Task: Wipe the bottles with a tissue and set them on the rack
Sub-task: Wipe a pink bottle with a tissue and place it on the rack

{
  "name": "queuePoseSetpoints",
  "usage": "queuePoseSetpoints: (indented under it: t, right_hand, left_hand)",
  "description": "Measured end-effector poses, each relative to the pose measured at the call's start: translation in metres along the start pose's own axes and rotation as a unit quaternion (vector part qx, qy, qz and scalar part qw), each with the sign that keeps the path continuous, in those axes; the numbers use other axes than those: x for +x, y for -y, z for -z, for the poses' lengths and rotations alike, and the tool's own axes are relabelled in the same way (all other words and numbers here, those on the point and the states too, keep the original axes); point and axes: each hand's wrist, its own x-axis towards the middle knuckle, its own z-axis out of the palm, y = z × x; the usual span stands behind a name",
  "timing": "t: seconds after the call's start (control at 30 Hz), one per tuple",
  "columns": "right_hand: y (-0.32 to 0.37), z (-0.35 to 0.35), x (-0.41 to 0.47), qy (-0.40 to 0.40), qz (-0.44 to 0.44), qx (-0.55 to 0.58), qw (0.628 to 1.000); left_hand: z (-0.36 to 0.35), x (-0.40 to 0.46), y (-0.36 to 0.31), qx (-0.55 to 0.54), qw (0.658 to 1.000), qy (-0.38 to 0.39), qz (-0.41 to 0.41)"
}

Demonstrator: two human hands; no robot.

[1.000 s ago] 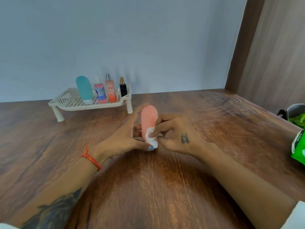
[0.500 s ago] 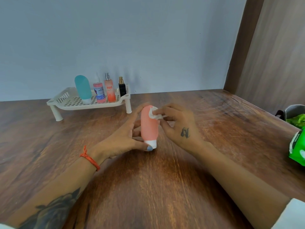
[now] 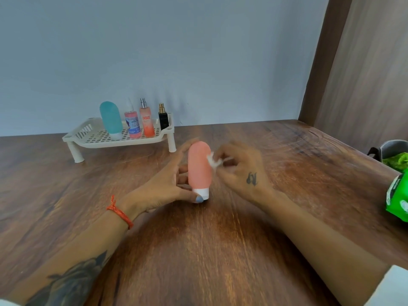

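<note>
A pink squeeze bottle [image 3: 199,168] stands on its white cap in the middle of the wooden table [image 3: 198,250]. My left hand [image 3: 167,184] holds it from the left, thumb on the cap and fingers behind the body. My right hand [image 3: 240,171] pinches a small white tissue [image 3: 213,160] against the bottle's upper right side. At the back left stands a cream rack [image 3: 92,138] with a teal squeeze bottle [image 3: 110,119], a pink spray bottle [image 3: 132,124], an orange spray bottle [image 3: 146,120] and a small black perfume bottle [image 3: 163,118] on it.
A green tissue pack [image 3: 397,197] lies at the table's right edge. Behind it sits a grey container [image 3: 390,149] with green material inside. A blue wall runs along the back and a wooden panel stands at the right.
My right hand has carried the tissue up the pink bottle from its cap to its upper right side. My left hand has kept its hold on the bottle.
</note>
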Motion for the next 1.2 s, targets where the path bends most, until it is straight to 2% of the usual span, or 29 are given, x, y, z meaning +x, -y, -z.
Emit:
queuePoseSetpoints:
  t: [0.07,0.1,0.17,0.33,0.63,0.7,0.8,0.87,1.2]
  right_hand:
    - [-0.003,-0.002,0.003,-0.084,0.012,-0.001,0.996]
    - [-0.004,-0.003,0.003,-0.087,0.02,-0.003,0.996]
    - [-0.004,-0.007,0.002,-0.056,0.025,-0.009,0.998]
    - [-0.003,-0.009,0.0,-0.031,-0.041,0.018,0.999]
    - [0.009,0.0,-0.006,0.155,-0.138,0.041,0.977]
    - [0.01,0.002,-0.005,0.122,-0.142,0.058,0.981]
    - [0.008,0.002,-0.001,-0.064,-0.086,0.017,0.994]
    - [0.006,-0.002,0.002,-0.11,-0.016,-0.037,0.993]
    - [0.015,-0.013,0.004,-0.015,0.185,-0.145,0.972]
  left_hand:
    - [0.0,0.0,-0.001,0.006,1.0,0.002,-0.001]
    - [0.0,0.0,-0.001,0.007,1.0,0.003,-0.003]
    - [0.0,0.001,-0.001,0.003,1.0,0.0,-0.003]
    - [0.0,0.001,0.0,-0.003,1.0,-0.003,0.009]
    - [-0.001,0.001,0.0,-0.001,1.0,-0.009,-0.005]
    - [-0.001,0.001,0.0,0.004,1.0,-0.005,-0.001]
    - [-0.001,0.0,-0.002,0.014,1.0,0.0,0.007]
    - [-0.002,0.0,-0.002,0.023,1.0,-0.002,0.004]
    - [-0.005,0.0,0.002,0.007,1.0,-0.017,0.008]
